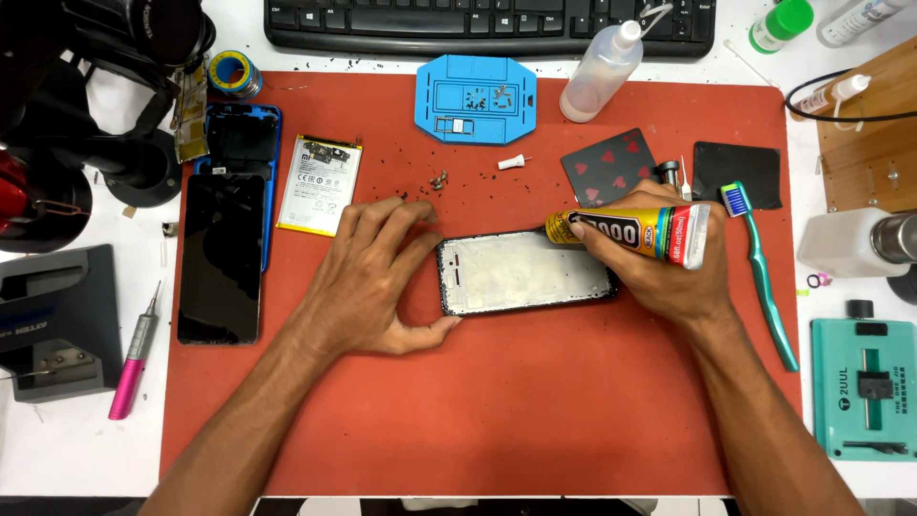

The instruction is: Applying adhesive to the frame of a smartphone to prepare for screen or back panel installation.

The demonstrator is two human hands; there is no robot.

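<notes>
Broadly, our desk [57, 459] carries a red work mat [478, 411], and near its middle lies the phone frame [525, 273], flat and face-up. Our left hand [368, 287] rests spread beside it — fingers loose, closed on nothing, thumb touching the frame's lower left corner. Our right hand [669, 277] is clamped on a yellow glue tube [635, 232], its tip at the frame's top edge. Left of the mat's middle lie a dark phone screen [222, 256] and a battery [320, 183]; a teal toothbrush [764, 277] lies right.
</notes>
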